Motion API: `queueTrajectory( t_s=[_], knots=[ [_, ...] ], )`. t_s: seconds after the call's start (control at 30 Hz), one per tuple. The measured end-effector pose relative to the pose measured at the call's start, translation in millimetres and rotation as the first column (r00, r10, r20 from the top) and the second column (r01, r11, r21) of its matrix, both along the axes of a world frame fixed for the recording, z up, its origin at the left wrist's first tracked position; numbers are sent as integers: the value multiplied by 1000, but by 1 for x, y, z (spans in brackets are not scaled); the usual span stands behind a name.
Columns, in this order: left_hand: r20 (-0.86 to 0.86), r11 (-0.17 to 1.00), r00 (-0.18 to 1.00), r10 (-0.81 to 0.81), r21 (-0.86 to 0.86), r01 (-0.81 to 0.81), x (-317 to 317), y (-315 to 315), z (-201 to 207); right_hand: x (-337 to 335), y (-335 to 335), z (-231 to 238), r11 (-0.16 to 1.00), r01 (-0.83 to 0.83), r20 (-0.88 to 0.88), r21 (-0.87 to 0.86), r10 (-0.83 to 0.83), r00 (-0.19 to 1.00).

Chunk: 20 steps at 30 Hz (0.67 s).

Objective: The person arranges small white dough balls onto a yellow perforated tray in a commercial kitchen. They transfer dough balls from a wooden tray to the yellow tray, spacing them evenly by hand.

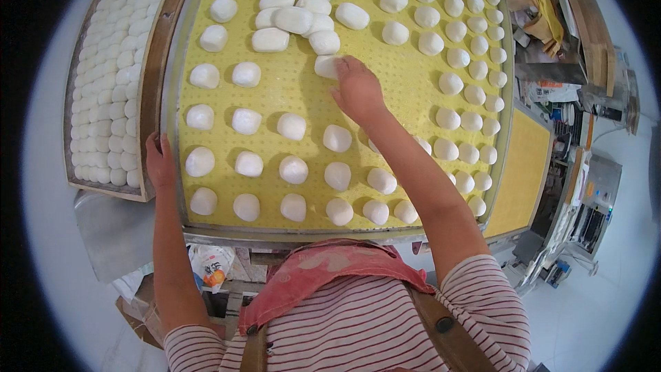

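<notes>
A large yellow perforated tray (399,103) with a metal rim lies in front of me, dotted with rounded white dough pieces. My right hand (358,86) reaches over it toward the middle, its fingers closed on a white dough piece (326,67) at the near end of a loose line. Just beyond that lies another dough piece (323,43), part of a heaped cluster of oval ones; one oval dough piece (294,20) rests on top of others. My left hand (160,160) is at the left, fingers curled at the wooden edge (153,96) of the neighbouring tray.
Left of the yellow tray, a wooden-framed tray (142,182) holds tightly packed white dough pieces. Another yellow tray (520,165) sits lower at the right. Beyond it are boards (589,34) and cluttered shelving. A printed plastic bag (212,265) hangs below the near edge.
</notes>
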<state>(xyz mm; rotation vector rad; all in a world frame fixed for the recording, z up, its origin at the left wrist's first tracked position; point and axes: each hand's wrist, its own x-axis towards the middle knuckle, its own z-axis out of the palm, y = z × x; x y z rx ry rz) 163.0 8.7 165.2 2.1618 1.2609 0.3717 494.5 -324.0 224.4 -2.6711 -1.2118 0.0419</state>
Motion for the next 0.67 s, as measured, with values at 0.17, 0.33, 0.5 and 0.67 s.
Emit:
queueTrajectory(
  t_s=[0.17, 0.33, 0.5, 0.67],
  knots=[
    [-4, 998, 1000, -18, 63, 18, 6, -7, 5, -13, 6, 13, 973, 56, -59, -224, -71, 996],
    [-7, 998, 1000, -15, 55, 15, 2, -5, 2, -5, -28, 9, 996, 71, -260, -60, -84, 962],
    [-35, 1000, 999, 8, -16, -8, 0, -6, 5, 16, -118, 42, 978, 208, -220, -20, -207, 953],
    [-2, 1000, 1000, -26, -5, 26, -2, 3, -6, 25, -161, 28, 891, 268, -155, -366, -343, 926]
  ],
)
